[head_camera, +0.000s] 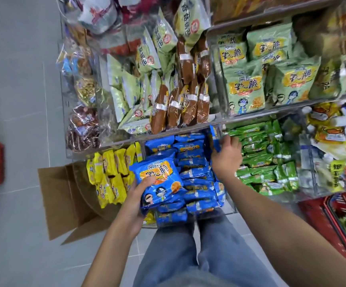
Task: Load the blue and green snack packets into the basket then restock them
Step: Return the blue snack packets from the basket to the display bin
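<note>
The lowest shelf [233, 204] carries yellow packets [110, 175], blue packets [194, 177] and green packets [265, 160] in adjacent compartments.

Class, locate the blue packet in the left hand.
Head view, lower centre: the blue packet sits in the left hand, over the stacked blue packets, right of the yellow packets.

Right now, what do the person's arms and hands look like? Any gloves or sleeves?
No gloves and no sleeves in view. The left hand and right hand are bare, and so are the left forearm and right forearm, right up to the picture's edge. I see no watch, bracelet or ring. Lower down, the person wears blue jeans.
</note>
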A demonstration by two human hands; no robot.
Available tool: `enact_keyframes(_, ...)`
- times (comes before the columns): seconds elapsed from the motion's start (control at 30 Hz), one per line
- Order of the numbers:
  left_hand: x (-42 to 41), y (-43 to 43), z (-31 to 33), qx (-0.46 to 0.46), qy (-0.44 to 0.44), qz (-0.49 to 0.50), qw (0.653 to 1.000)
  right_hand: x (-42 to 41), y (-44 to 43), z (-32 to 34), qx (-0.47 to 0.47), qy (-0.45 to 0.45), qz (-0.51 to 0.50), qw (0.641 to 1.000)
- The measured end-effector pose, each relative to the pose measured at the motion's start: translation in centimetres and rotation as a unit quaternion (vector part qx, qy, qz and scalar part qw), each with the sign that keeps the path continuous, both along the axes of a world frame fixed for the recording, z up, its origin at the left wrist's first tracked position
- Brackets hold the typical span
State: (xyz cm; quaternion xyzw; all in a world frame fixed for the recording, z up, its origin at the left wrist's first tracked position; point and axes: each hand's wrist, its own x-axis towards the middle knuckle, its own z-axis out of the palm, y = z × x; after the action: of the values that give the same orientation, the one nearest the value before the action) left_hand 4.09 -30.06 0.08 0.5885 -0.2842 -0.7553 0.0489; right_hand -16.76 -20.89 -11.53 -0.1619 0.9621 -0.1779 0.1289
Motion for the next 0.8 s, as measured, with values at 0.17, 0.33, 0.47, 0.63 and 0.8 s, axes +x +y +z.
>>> enact_keyframes(0.17, 0.1, 0.5, -0.4, 0.001, -0.017, 0.011, 1.000, -0.4, 0.1, 0.1, -0.048, -0.025, -0.015, 0.998)
enact_keyframes(0.33, -0.8, 1.1, -0.3, -0.002, -0.011, -0.011, 1.000, -0.2, 1.7, 3.7, -0.079, -0.029, -0.016, 0.996)
enact_keyframes(0.47, -1.8, 1.6, 0.0, -0.012, 0.000, -0.081, 0.997, 2.9, 2.9, 9.2, -0.310, -0.356, 0.049, 0.880)
enact_keyframes(0.63, -2.6, 2.8, 0.0, -0.061, 0.007, -0.151, 0.987, 5.1, 3.7, 12.2, -0.289, -0.449, 0.077, 0.842)
enact_keyframes(0.8, -3.1, 3.6, 0.0, -0.068, -0.023, -0.141, 0.987, 3.9, 4.4, 12.6, -0.308, -0.470, -0.016, 0.827)
